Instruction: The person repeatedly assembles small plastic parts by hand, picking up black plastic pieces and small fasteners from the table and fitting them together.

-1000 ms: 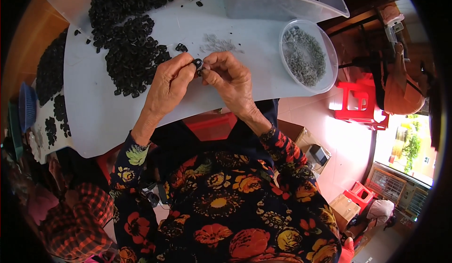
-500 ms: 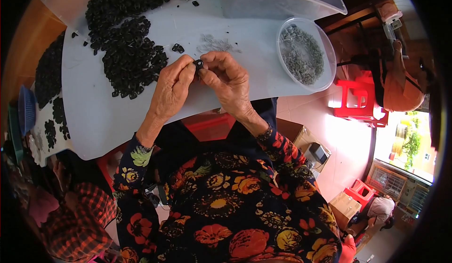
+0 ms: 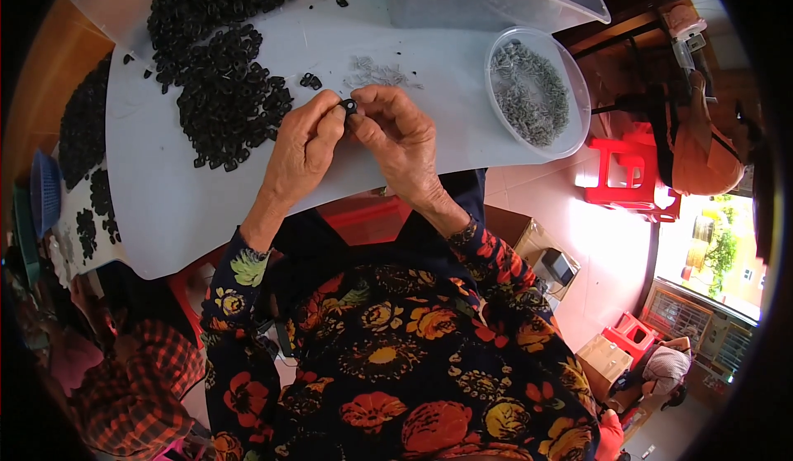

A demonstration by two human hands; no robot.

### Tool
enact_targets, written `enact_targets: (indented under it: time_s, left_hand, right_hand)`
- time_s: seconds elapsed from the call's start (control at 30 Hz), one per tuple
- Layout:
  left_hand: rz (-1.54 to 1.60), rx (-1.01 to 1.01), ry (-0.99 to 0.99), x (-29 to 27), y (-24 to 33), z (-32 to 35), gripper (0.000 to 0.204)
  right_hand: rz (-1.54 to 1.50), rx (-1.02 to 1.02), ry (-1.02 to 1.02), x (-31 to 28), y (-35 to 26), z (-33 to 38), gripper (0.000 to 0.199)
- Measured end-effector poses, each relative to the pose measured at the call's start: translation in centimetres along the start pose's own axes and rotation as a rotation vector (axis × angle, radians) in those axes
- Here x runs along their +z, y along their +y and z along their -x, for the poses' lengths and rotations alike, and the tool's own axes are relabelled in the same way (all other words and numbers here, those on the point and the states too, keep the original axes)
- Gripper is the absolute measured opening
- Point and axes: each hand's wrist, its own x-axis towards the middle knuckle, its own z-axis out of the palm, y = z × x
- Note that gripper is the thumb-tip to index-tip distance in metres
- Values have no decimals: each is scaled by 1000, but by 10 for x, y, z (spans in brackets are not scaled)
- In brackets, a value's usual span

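I pinch one small black plastic piece (image 3: 350, 106) between the fingers of my left hand (image 3: 299, 149) and my right hand (image 3: 402, 135), both closed on it, thumbs and forefingers meeting just above the white table (image 3: 165, 213). The piece sits at the centre of my view, right where the two hands touch. At 10 o'clock from it lies a big heap of black pieces (image 3: 221, 89), loose and spread wide, so most of the work looks left to do. At 12 o'clock, just beyond my fingertips, is a little scatter of small grey metal bits (image 3: 376, 73). At 2 o'clock stands a round clear tub (image 3: 576, 97) holding many more of the same grey bits. A larger clear bin (image 3: 496, 2) at 1 o'clock holds black pieces too; whether those are finished, I cannot tell.
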Motion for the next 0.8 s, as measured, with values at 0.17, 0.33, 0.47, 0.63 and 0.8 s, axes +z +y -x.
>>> enact_targets:
  time_s: [0.17,0.33,0.47,0.63,0.8]
  left_hand:
    - [59,-42,-13,1,-2,0,20]
    - [92,-88,-49,-1,-1,0,21]
    - [160,-93,-58,-1,-4,0,21]
    - [77,-40,-56,1,-3,1,20]
    - [-60,89,57,8,2,1,19]
  right_hand:
    - [101,56,-80,-7,-5,0,28]
    - [400,-91,-107,-10,-10,-1,30]
    - [546,-150,-148,-12,-13,-5,31]
    - [233,28,-136,-13,-10,-6,29]
    - [156,50,-123,-10,-9,-6,27]
